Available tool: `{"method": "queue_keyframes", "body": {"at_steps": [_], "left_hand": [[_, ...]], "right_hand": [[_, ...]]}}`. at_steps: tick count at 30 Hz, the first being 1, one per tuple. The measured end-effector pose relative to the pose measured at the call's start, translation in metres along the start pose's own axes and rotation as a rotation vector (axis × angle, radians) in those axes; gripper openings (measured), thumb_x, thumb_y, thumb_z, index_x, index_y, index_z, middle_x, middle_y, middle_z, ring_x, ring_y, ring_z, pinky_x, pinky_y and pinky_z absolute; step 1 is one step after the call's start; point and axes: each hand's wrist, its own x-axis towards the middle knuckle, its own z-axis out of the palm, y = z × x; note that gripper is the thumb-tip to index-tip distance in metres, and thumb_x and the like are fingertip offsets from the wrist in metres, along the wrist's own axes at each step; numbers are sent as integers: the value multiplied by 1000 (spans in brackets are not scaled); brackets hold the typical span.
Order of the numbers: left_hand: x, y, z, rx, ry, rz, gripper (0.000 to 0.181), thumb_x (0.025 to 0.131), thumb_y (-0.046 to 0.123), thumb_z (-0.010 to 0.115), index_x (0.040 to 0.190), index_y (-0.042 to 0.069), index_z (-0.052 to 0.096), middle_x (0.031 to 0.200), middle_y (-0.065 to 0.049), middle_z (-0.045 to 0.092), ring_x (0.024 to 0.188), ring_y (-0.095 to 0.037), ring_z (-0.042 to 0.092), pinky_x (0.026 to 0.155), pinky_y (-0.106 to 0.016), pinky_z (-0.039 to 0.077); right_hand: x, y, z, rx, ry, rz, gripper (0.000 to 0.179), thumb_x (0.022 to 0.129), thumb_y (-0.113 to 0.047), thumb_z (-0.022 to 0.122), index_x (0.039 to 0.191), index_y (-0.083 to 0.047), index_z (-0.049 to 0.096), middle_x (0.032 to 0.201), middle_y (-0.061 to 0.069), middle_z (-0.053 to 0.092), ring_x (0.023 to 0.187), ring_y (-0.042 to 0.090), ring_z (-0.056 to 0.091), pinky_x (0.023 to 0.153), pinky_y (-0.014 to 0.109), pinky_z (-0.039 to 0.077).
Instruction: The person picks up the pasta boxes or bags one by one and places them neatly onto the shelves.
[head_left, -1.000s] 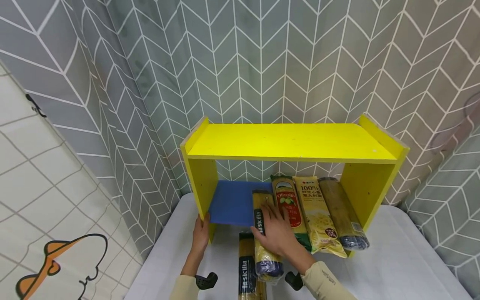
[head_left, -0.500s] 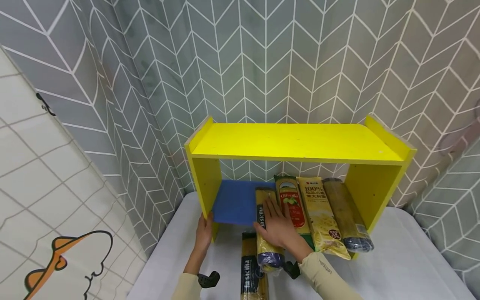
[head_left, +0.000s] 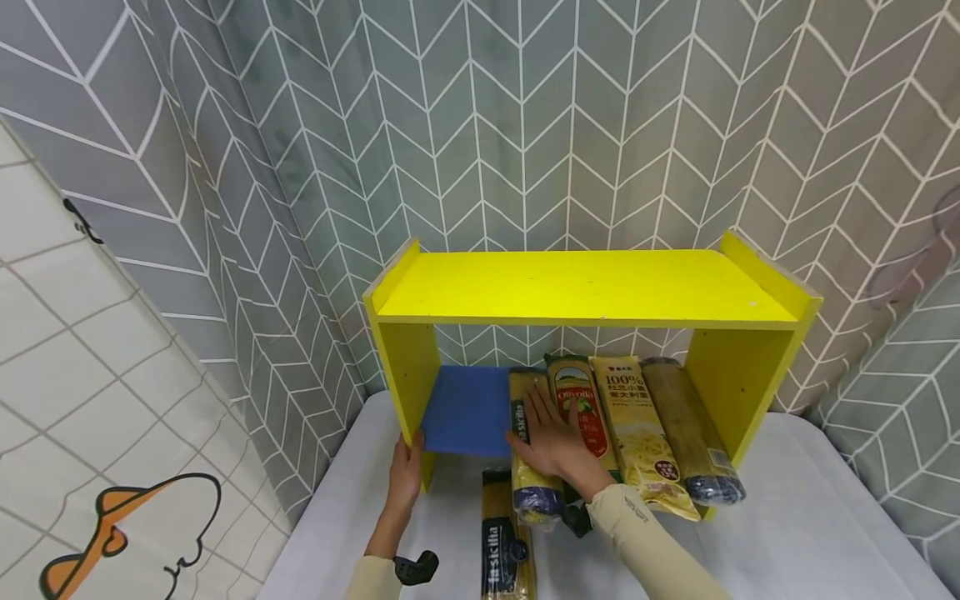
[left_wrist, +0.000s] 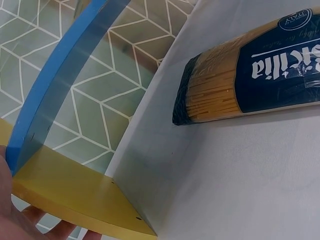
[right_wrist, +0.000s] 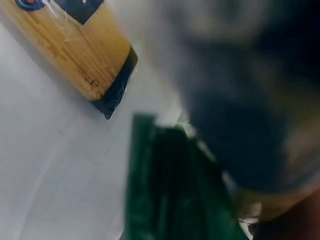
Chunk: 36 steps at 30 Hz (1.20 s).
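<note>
My right hand (head_left: 553,437) lies with straight, spread fingers on a pack of spaghetti (head_left: 538,493). That pack lies lengthwise on the blue lower board (head_left: 468,408) of a yellow shelf (head_left: 585,285), its front end jutting past the board's edge. In the right wrist view the end of a pack (right_wrist: 235,135) looms dark and blurred. My left hand (head_left: 405,477) grips the shelf's left side panel at its front edge; in the left wrist view its fingers (left_wrist: 60,231) curl behind the yellow panel (left_wrist: 80,192).
Right of that pack lie a red-and-green Olivoila pasta pack (head_left: 583,412), a yellow pasta pack (head_left: 637,433) and a clear-wrapped noodle pack (head_left: 686,429). Another la Sicilia spaghetti pack (head_left: 495,533) lies on the white table (head_left: 780,517) before the shelf. A patterned curtain (head_left: 555,125) hangs behind.
The right hand has slid the spaghetti pack farther back onto the blue board, beside the Olivoila pack. The left hand has kept its grip on the side panel.
</note>
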Motion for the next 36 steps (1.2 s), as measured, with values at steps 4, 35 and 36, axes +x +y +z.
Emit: {"method": "queue_keyframes", "body": {"at_steps": [4,35,36], "left_hand": [[-1,0,-1,-3,1,-1,59,112,45,33,156,6,31,149,-26,43,130,-40,48,112,-63,36],[-2,1,-1,-22,-14,-4,61,112,46,33,157,6,30,147,-25,44,127,-39,49,109,-58,39],[-3,1,-1,-24,-15,-2,60,112,46,33,157,6,30,148,-25,44,127,-38,49,109,-59,39]], "right_hand": [[5,0,-3,14,-5,13,82,105,-54,45,164,-5,16,174,15,11,162,36,12,124,71,-2],[12,1,4,63,191,3,66,107,-43,49,162,-11,31,172,15,22,160,41,15,121,76,4],[9,0,4,69,206,-1,64,107,-41,49,161,-10,33,171,16,23,160,42,16,120,77,5]]}}
